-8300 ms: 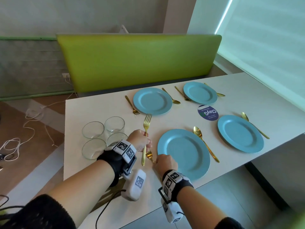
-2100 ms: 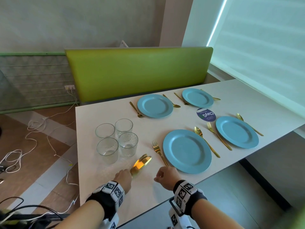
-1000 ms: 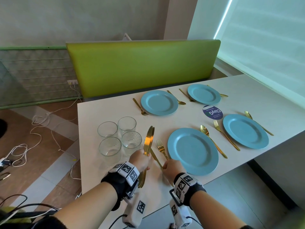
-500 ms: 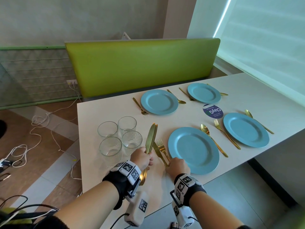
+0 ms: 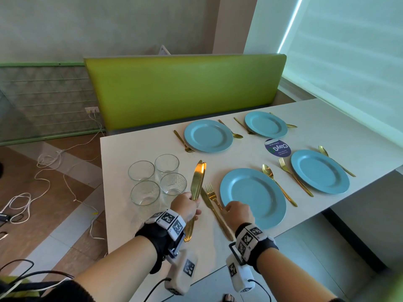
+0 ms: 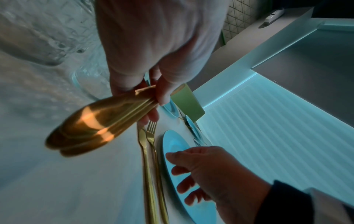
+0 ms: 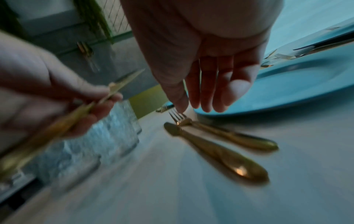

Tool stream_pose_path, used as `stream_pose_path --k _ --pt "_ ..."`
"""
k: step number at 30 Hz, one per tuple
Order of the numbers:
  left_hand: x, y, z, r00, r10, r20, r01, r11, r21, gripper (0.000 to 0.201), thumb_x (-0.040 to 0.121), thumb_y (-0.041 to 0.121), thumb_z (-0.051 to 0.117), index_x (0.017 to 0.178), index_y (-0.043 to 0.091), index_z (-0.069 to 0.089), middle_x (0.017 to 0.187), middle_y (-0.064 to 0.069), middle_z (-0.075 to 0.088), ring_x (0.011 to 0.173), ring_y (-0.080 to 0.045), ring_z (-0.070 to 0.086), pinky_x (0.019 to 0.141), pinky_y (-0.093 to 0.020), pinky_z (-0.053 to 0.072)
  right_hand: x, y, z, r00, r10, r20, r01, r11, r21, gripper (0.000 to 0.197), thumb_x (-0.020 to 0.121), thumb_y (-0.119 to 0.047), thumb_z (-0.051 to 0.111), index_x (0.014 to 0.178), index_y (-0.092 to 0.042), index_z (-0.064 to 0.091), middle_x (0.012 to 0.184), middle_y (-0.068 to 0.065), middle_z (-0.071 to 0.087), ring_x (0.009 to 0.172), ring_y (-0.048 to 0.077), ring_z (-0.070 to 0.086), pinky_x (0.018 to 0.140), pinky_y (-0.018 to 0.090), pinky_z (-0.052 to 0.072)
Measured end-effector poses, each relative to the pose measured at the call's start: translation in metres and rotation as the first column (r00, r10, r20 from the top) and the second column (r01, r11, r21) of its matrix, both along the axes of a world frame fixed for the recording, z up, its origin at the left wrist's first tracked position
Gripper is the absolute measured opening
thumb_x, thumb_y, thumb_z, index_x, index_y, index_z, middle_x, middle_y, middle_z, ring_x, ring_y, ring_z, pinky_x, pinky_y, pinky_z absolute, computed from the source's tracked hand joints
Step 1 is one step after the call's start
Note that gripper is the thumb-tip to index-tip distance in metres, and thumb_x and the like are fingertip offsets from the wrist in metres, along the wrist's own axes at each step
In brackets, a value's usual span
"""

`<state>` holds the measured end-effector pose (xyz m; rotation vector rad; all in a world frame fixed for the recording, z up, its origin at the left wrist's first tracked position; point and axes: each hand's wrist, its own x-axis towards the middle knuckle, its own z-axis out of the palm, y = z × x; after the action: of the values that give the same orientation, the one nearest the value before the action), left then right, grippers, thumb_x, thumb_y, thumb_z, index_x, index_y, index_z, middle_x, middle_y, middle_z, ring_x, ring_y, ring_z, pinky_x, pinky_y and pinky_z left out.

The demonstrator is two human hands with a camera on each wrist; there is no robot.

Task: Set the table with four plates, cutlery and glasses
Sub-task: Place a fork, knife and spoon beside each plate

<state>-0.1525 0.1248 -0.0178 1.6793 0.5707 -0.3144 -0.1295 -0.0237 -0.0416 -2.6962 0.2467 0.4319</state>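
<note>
Four blue plates lie on the white table (image 5: 139, 149); the nearest plate (image 5: 253, 197) has a gold fork (image 5: 212, 196) and a gold knife (image 5: 214, 214) side by side on its left and a spoon (image 5: 277, 184) on its right. My left hand (image 5: 187, 207) grips a bundle of gold knives (image 5: 197, 184) upright, blades pointing away. In the left wrist view their handles (image 6: 91, 125) point at the camera. My right hand (image 5: 236, 213) hovers with straight fingers (image 7: 208, 91) over the fork and knife (image 7: 216, 151), holding nothing.
Several empty glasses (image 5: 158, 182) stand grouped left of the knives. Other plates (image 5: 208, 136) (image 5: 265, 124) (image 5: 319, 171) have forks and spoons beside them. A round blue coaster (image 5: 277, 148) lies mid-table. A green bench back (image 5: 183, 90) runs behind the table.
My right hand has let go of one knife, which now lies beside the fork left of the near plate. The left hand keeps the remaining knives raised.
</note>
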Motion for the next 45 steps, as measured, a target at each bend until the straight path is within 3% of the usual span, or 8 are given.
stream_pose_path --k 6,13,18,22,25,29,35,45 --pt "0.013 -0.008 0.014 1.0 0.005 0.018 -0.003 0.995 -0.095 0.013 0.094 0.004 0.05 0.083 0.008 0.056 0.07 -0.008 0.056 0.063 -0.021 0.056 0.062 -0.036 0.054 0.017 -0.013 0.046 0.998 0.038 0.046 -0.052 0.937 0.347 0.017 0.08 -0.03 0.071 0.082 -0.013 0.07 0.072 0.0 0.065 0.056 0.012 0.057 0.054 0.022 0.053" --pt "0.037 -0.039 0.007 0.995 -0.082 0.05 0.087 0.992 -0.09 0.025 0.076 0.026 0.058 0.086 0.004 0.061 0.093 -0.025 0.068 0.087 -0.039 0.067 0.084 -0.055 0.054 0.016 -0.015 0.055 0.991 0.127 0.032 -0.128 0.89 0.438 0.021 0.078 -0.026 0.075 0.068 -0.029 0.057 0.067 -0.008 0.062 0.052 0.004 0.054 0.045 0.013 0.046" --pt "0.055 -0.068 0.003 0.989 -0.145 0.038 0.147 0.987 -0.067 0.013 0.084 0.017 0.058 0.072 0.014 0.063 0.067 -0.01 0.062 0.069 -0.028 0.06 0.08 -0.053 0.056 0.03 -0.037 0.042 0.999 0.014 -0.035 0.004 0.881 0.473 0.02 0.08 -0.017 0.071 0.065 -0.022 0.059 0.063 -0.006 0.062 0.05 0.006 0.054 0.044 0.014 0.047" --pt "0.076 -0.087 0.011 0.992 -0.122 0.033 0.123 0.992 -0.034 0.013 0.09 0.022 0.056 0.08 0.017 0.063 0.078 -0.006 0.064 0.08 -0.027 0.064 0.085 -0.04 0.056 0.057 -0.06 0.039 0.992 -0.006 -0.125 0.073 0.84 0.538 0.018 0.083 -0.016 0.069 0.067 -0.018 0.06 0.064 -0.004 0.062 0.051 0.008 0.054 0.044 0.015 0.046" --pt "0.103 -0.099 0.01 1.0 -0.022 0.006 0.023 0.991 -0.129 0.009 0.095 0.015 0.05 0.098 0.01 0.057 0.082 -0.007 0.056 0.07 -0.021 0.061 0.064 -0.036 0.058 0.088 -0.087 0.038 0.993 0.0 -0.115 0.052 0.891 0.451 0.018 0.083 -0.016 0.068 0.068 -0.018 0.06 0.063 -0.005 0.061 0.049 0.008 0.051 0.042 0.016 0.043" --pt "0.141 -0.109 0.005 0.999 0.054 0.0 -0.053 0.985 -0.164 0.018 0.096 0.008 0.048 0.079 0.009 0.054 0.067 -0.006 0.051 0.053 -0.016 0.05 0.045 -0.023 0.045 0.132 -0.138 0.038 0.994 -0.018 -0.105 0.044 0.967 0.251 0.024 0.079 -0.015 0.069 0.059 -0.022 0.058 0.061 -0.004 0.058 0.052 0.009 0.05 0.049 0.02 0.044" --pt "0.186 -0.125 -0.006 0.996 0.091 -0.015 -0.092 0.986 -0.137 0.025 0.094 0.005 0.049 0.07 0.008 0.053 0.059 -0.006 0.05 0.052 -0.018 0.046 0.047 -0.024 0.039 0.181 -0.201 0.032 0.989 0.052 -0.135 -0.072 0.987 -0.142 0.019 0.084 -0.021 0.062 0.098 -0.015 0.074 0.11 0.003 0.07 0.106 0.02 0.063 0.088 0.024 0.048" --pt "0.221 -0.157 -0.014 0.993 0.083 -0.082 -0.091 0.991 -0.099 0.029 0.085 -0.012 0.037 0.068 0.006 0.052 0.062 -0.011 0.053 0.056 -0.021 0.05 0.058 -0.03 0.047 0.219 -0.234 -0.005 0.968 0.111 -0.225 -0.165 0.958 -0.236 0.029 0.091 -0.021 0.05 0.11 -0.008 0.067 0.113 0.007 0.067 0.103 0.023 0.063 0.091 0.03 0.052"
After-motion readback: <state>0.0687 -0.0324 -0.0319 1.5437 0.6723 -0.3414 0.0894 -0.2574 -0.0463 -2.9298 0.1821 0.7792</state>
